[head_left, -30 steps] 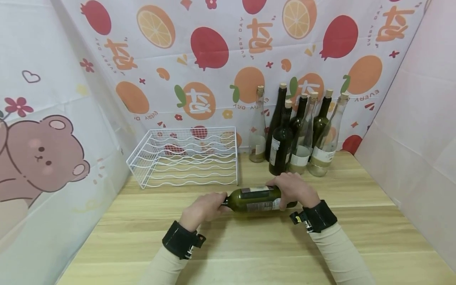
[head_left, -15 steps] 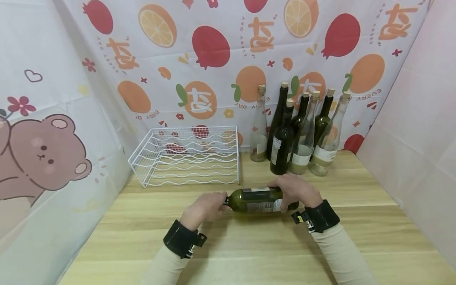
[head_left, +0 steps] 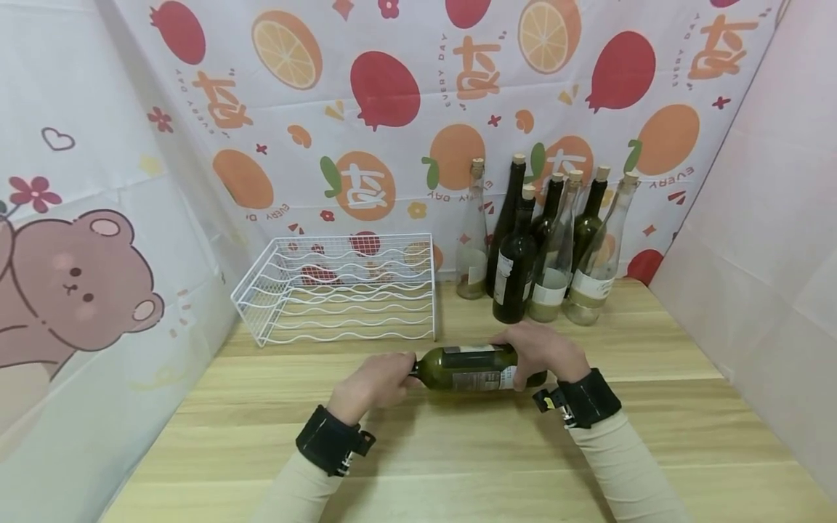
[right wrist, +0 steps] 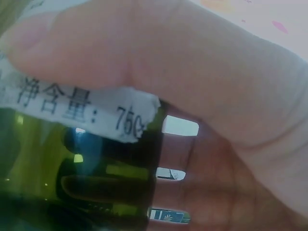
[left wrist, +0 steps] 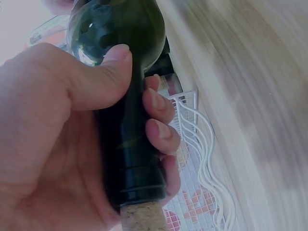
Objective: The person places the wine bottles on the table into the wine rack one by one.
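Observation:
A green glass wine bottle point(head_left: 477, 368) lies sideways between both hands, its neck to the left and its base to the right. My left hand point(head_left: 377, 381) grips the neck, thumb on one side and fingers curled round the other. In the left wrist view a cork point(left wrist: 143, 216) sticks out of the mouth just past the fingers. Around the base end of the bottle, my right hand point(head_left: 541, 350) holds on with the thumb over a torn white label point(right wrist: 79, 108). The right fingers show through the green glass in the right wrist view.
Behind the left hand stands a white wire rack point(head_left: 346, 338) with wavy bars. Several corked bottles, some dark like this black one point(head_left: 514, 280) and some clear like this one point(head_left: 591, 280), stand upright at the back right. Fabric walls border the wooden table point(head_left: 458, 465).
Both hands keep the bottle in nearly the same place. The whole head view shifts slightly; nothing is let go or taken hold of.

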Motion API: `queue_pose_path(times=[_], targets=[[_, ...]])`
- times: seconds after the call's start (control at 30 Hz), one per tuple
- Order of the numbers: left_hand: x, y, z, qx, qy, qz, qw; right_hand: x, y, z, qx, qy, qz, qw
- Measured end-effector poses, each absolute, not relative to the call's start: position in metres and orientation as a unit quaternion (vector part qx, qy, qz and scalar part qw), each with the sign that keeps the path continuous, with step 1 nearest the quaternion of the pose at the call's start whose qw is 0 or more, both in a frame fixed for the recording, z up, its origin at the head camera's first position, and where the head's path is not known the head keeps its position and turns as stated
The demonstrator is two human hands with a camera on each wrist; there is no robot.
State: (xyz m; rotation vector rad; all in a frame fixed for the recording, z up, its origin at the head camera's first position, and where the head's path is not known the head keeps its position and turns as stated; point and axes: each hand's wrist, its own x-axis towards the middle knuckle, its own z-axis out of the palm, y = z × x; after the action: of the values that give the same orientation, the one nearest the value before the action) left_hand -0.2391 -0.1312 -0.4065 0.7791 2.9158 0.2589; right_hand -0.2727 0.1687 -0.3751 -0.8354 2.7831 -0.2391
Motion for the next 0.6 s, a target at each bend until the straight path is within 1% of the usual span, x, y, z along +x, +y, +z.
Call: queue_pose_path(times=[0.23,0.47,0.6], targets=[[-0.238,-0.135,-0.406,0.257,0.961,0.088,0.051,-0.274,0.167,-0.376,-0.279,0.950,-0.080,0.118],[-0.236,-0.144,-0.408,0.267,0.958,0.099,0.036,-0.273,0.165,-0.377,-0.293,0.946,-0.080,0.111],[-0.237,-0.150,-0.408,0.272,0.956,0.104,0.032,-0.272,0.165,-0.377,-0.293,0.944,-0.097,0.119]])
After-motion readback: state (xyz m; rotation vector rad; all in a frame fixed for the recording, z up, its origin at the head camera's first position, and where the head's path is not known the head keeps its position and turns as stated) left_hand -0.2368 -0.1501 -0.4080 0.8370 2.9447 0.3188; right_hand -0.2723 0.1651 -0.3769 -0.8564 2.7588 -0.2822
